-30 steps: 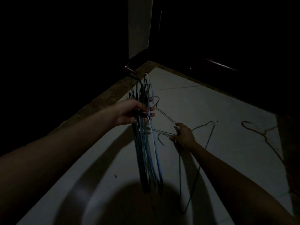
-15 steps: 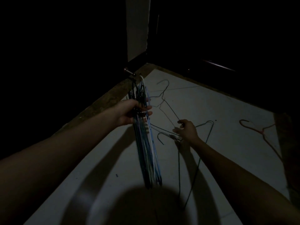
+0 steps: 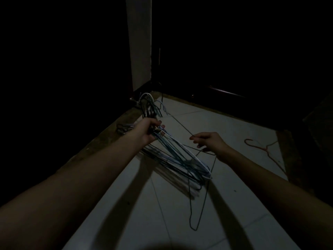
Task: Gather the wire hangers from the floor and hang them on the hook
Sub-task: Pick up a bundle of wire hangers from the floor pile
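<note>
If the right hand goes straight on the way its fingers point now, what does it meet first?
Probably the bundle of hangers gripped by the left hand; the right hand points left toward it. Depth is unclear in this dim view.

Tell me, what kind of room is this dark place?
Probably an indoor corner of a home, maybe a laundry or storage spot. The pale tiled floor meets a dark wall with a white pillar, and wire hangers are about: a bundle of blue and white ones and a red one.
</note>
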Tool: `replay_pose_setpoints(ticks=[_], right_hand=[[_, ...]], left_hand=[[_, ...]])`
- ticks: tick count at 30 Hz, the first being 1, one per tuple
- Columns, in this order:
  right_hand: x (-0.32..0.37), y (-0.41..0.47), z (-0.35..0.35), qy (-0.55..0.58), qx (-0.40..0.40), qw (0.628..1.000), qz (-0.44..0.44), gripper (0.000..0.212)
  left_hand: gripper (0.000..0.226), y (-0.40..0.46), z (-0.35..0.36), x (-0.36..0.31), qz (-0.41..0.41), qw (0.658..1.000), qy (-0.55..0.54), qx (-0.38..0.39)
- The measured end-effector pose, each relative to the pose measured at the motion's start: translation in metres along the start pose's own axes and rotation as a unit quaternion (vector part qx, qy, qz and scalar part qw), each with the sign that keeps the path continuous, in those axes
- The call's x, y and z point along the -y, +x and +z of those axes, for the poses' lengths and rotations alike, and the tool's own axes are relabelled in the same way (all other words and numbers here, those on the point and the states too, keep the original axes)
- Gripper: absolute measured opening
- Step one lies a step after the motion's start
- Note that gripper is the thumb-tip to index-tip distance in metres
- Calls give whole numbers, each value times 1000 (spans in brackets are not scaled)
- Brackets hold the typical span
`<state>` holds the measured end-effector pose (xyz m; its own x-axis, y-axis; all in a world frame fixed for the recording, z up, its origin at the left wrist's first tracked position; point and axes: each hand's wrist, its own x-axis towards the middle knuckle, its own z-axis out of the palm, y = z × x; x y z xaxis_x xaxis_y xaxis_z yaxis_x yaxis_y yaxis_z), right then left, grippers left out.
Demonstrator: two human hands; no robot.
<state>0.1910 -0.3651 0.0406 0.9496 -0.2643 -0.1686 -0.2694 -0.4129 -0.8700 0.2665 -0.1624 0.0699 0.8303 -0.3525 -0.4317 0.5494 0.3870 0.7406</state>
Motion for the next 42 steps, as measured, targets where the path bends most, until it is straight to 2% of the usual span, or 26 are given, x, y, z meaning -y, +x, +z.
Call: replay_pose_setpoints(ticks=[6, 7, 10, 12, 18, 24, 34, 42], right_hand=[[21, -24, -10, 57, 44, 997, 8, 17], [24, -26, -11, 66, 45, 997, 8, 18], [29, -32, -17, 83, 65, 994, 14, 20], [29, -35, -19, 90, 80, 992, 21, 19], [24, -40, -23, 66, 123, 990, 35, 19], [20, -40, -20, 7, 165, 985, 43, 21], [-28, -18, 1, 9, 101, 990, 94, 22], [-92, 22, 44, -47, 65, 987, 141, 41]], left_hand=[[13, 7, 13, 6, 31, 996, -79, 9], [19, 9, 13, 7, 42, 996, -83, 2], [58, 11, 15, 7, 64, 996, -58, -16], [67, 9, 17, 6, 62, 997, -54, -10], [59, 0, 25, 8, 58, 998, -29, 23], [45, 2, 17, 9, 91, 995, 25, -8], [37, 17, -17, 16, 108, 988, 94, -62], [42, 30, -37, 11, 64, 984, 162, -29]])
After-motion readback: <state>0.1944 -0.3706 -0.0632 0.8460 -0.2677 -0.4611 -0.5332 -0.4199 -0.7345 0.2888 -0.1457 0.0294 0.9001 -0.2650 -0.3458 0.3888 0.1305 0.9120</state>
